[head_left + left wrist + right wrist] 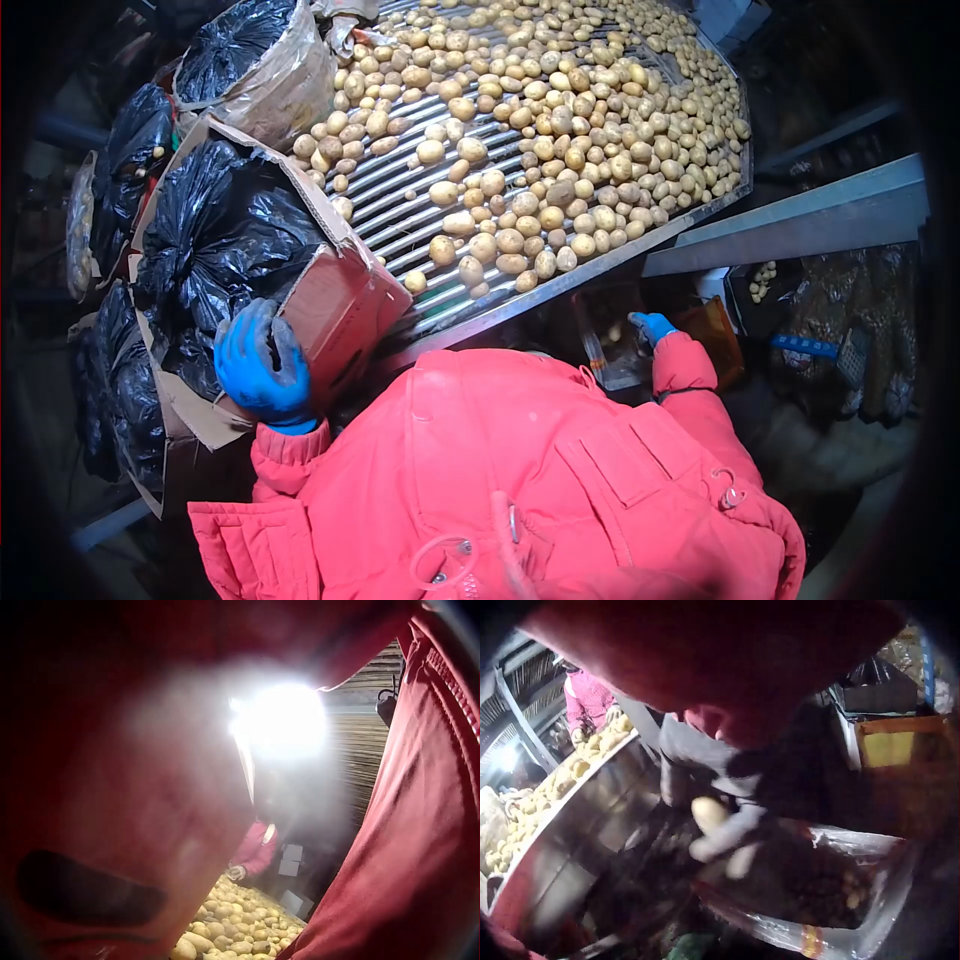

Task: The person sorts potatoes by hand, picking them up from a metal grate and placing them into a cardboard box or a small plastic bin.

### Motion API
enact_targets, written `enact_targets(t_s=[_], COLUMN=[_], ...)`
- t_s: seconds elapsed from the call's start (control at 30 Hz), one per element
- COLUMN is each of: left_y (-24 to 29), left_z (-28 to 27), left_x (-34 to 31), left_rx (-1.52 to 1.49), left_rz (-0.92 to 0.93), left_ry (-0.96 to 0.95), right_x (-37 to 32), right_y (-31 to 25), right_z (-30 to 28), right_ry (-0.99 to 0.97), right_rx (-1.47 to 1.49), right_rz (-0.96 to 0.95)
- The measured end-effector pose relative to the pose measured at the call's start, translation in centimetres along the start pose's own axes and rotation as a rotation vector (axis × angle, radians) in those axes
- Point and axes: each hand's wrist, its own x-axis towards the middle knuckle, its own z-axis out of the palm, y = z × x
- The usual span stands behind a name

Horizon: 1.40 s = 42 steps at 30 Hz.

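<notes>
In the head view the left hand (262,362), in a blue glove with a grey palm, lies at the near side of a cardboard box (350,300) lined with a black bag (225,225). Its fingers are loosely bent, and no object shows in them. The left wrist view does not show this hand. Over at the right, the gloved right hand (652,326) (731,829) is above a plastic-lined container (780,907). In the right wrist view its blurred fingers curl around a pale potato (709,815).
Many potatoes (600,150) lie on a slatted metal table (375,215) with a raised rim. More black bags (125,375) stand at the left. An orange crate (900,727) and a blue-handled tool (805,346) are at the right. Another person in pink (591,701) stands across the table.
</notes>
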Motion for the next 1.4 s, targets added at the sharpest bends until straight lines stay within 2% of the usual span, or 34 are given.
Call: enact_targets(t_s=[0.03,0.1,0.17,0.2,0.27,0.3,0.37,0.4,0.43,0.5,0.57,0.6,0.7,0.77,0.8,0.9,0.93,1.03,1.07,1.13,1.2,1.3,1.33,1.4], left_y=[0.0,0.1,0.1,0.2,0.3,0.3,0.4,0.4,0.4,0.2,0.2,0.2,0.3,0.2,0.2,0.1,0.2,0.2,0.2,0.2,0.4,0.2,0.2,0.2], left_z=[-0.1,-0.1,-0.1,-0.1,-0.1,-0.2,-0.2,-0.1,0.0,0.1,0.2,0.2,0.2,0.2,0.1,0.2,0.2,0.2,0.2,0.3,0.3,0.2,0.2,0.3], left_x=[0.0,0.0,0.0,-0.1,-0.1,-0.2,-0.2,-0.2,-0.2,-0.3,-0.2,-0.2,0.0,0.0,-0.1,0.0,0.0,0.0,0.1,0.2,0.2,0.1,0.0,0.0], left_rx=[0.003,0.007,0.012,0.016,0.025,0.03,0.039,0.041,0.044,0.032,0.016,0.018,0.02,0.02,0.026,0.04,0.043,0.045,0.045,0.055,0.048,0.043,0.047,0.042], left_rz=[0.002,-0.001,0.003,0.006,0.01,0.011,0.004,-0.004,-0.012,-0.016,-0.026,-0.028,-0.032,-0.029,-0.031,-0.031,-0.029,-0.031,-0.033,-0.037,-0.035,-0.03,-0.028,-0.028], left_ry=[-0.002,-0.004,0.001,0.008,0.018,0.022,0.032,0.038,0.041,0.053,0.058,0.057,0.053,0.049,0.042,0.035,0.037,0.032,0.031,0.032,0.03,0.032,0.034,0.032], right_x=[-1.3,-6.1,-5.6,-3.3,1.2,2.3,2.8,2.9,4.2,5.1,2.9,1.0,6.7,6.6,8.5,7.0,7.1,7.0,5.7,6.7,7.1,8.3,4.2,5.9], right_y=[-1.6,-7.3,-12.1,-14.2,-17.8,-19.4,-22.2,-23.6,-24.0,-23.3,-24.1,-25.3,-27.3,-30.5,-31.0,-33.8,-34.1,-35.7,-35.5,-35.1,-33.9,-33.5,-33.4,-32.4], right_z=[0.7,2.8,3.4,4.2,7.2,9.0,10.8,12.3,14.1,17.8,20.0,20.0,18.9,16.8,15.9,14.9,14.7,14.7,14.8,15.4,15.3,15.4,15.0,13.4], right_ry=[-0.024,-0.366,-0.543,-0.307,0.119,0.288,0.516,0.505,0.575,0.581,0.395,0.227,0.646,0.668,0.643,0.347,0.382,0.283,0.313,0.287,0.343,0.417,0.381,0.27], right_rx=[-0.077,0.244,0.124,-0.103,-0.213,-0.09,-0.42,-0.557,-0.682,-0.711,-0.797,-0.731,-0.824,-1.204,-1.362,-1.525,-1.447,-1.454,-1.452,-1.413,-1.378,-1.156,-1.033,-0.659], right_rz=[-0.06,-0.194,-0.493,-0.815,-1.133,-1.138,-1.032,-0.919,-0.938,-1.217,-1.154,-0.957,-1.345,-1.297,-1.335,-1.114,-1.127,-0.983,-1.061,-1.06,-1.188,-1.106,-1.147,-1.168])
